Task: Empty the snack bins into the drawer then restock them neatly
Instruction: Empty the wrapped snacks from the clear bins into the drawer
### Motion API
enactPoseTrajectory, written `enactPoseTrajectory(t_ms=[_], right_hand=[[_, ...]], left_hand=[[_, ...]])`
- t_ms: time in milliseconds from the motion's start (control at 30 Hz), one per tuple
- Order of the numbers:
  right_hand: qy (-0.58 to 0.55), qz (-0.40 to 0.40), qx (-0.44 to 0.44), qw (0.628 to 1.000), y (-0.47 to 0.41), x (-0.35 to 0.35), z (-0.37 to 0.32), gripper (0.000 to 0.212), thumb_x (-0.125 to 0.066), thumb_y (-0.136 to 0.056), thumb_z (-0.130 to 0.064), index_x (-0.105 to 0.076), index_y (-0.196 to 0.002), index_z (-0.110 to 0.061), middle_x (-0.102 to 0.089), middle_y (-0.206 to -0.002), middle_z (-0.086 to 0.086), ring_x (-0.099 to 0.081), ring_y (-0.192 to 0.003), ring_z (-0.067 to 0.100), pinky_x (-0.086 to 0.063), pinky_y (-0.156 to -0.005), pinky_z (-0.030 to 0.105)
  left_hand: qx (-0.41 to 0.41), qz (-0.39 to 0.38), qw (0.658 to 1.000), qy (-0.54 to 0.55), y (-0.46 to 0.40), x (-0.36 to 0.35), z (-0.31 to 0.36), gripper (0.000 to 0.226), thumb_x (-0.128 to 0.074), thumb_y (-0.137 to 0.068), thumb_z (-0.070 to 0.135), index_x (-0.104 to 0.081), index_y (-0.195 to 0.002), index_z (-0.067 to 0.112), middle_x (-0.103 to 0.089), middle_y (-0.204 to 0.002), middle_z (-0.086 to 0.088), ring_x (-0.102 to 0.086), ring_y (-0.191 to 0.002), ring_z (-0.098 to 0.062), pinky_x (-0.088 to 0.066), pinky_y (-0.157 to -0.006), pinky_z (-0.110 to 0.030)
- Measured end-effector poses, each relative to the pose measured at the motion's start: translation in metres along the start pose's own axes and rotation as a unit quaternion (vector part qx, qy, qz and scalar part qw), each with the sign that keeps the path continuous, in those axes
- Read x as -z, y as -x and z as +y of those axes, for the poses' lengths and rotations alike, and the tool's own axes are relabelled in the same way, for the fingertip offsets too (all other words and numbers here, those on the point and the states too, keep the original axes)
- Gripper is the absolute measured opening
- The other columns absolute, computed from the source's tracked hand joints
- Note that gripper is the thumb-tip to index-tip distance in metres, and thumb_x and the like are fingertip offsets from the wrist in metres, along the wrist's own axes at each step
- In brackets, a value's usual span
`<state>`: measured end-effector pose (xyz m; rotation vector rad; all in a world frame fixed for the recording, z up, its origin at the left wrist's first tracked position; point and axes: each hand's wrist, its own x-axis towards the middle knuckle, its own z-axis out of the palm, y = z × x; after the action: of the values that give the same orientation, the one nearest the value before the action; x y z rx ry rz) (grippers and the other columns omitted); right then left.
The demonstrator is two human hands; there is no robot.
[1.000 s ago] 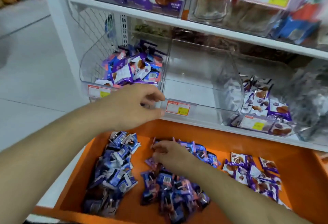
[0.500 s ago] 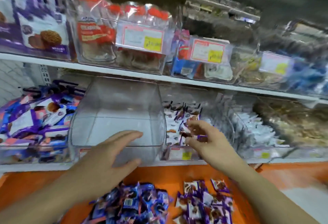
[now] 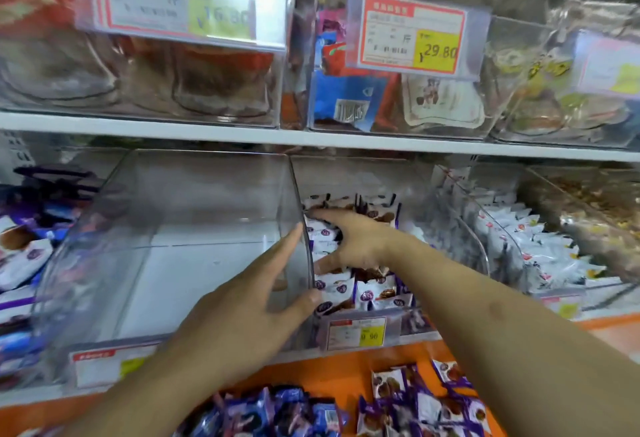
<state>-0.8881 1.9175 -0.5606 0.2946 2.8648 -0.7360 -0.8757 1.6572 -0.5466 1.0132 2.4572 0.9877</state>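
Head view: right hand (image 3: 356, 242) spread, fingers relaxed, among white packets (image 3: 374, 293) in middle bin (image 3: 408, 191); left hand (image 3: 256, 301) open against divider (nothing gripped); drawer (image 3: 349, 372) directly below.

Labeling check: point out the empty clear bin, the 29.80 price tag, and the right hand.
empty clear bin (image 3: 214, 263): head view, bare floor.
29.80 price tag (image 3: 437, 52): head view, yellow price patch.
right hand (image 3: 360, 241): head view, back of hand, inside the snack bin.
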Motion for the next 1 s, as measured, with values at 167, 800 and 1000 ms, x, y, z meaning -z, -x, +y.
enactPoseTrajectory(t_ms=[167,800,1000], right_hand=[[0.005,0.013,-0.004,1.0,0.002,0.003,0.001,0.103,-0.095,-0.068,-0.05,-0.042,-0.156,-0.037,-0.042,-0.162,-0.009,-0.044,-0.145,0.016,-0.041,-0.114,0.03],[-0.189,0.203,0.045,0.96,0.086,0.046,-0.012,0.061,-0.095,-0.075,-0.026,-0.071,-0.131,-0.032,-0.071,-0.121,-0.021,-0.062,-0.076,-0.017,-0.048,-0.083,0.01],[-0.255,0.207,0.016,0.944,0.142,0.038,-0.018,0.06,-0.094,-0.075,-0.016,-0.073,-0.125,-0.041,-0.072,-0.118,-0.013,-0.069,-0.07,0.024,-0.063,-0.084,0.05]], left_hand=[[0.009,-0.005,1.0,0.022,0.0,0.0,0.001,0.081,-0.042,-0.071,0.09,0.014,-0.131,0.087,-0.052,-0.147,0.028,-0.05,-0.131,0.006,-0.047,-0.109,-0.044],[0.026,-0.004,1.0,0.009,0.005,0.0,0.011,0.084,-0.039,-0.07,0.089,0.013,-0.135,0.084,-0.039,-0.157,0.03,-0.054,-0.13,0.003,-0.05,-0.107,-0.045],[0.036,0.033,0.996,0.068,0.012,0.001,0.012,0.091,-0.068,-0.081,0.07,-0.007,-0.149,0.072,-0.045,-0.156,0.02,-0.051,-0.134,-0.003,-0.049,-0.108,-0.042]])
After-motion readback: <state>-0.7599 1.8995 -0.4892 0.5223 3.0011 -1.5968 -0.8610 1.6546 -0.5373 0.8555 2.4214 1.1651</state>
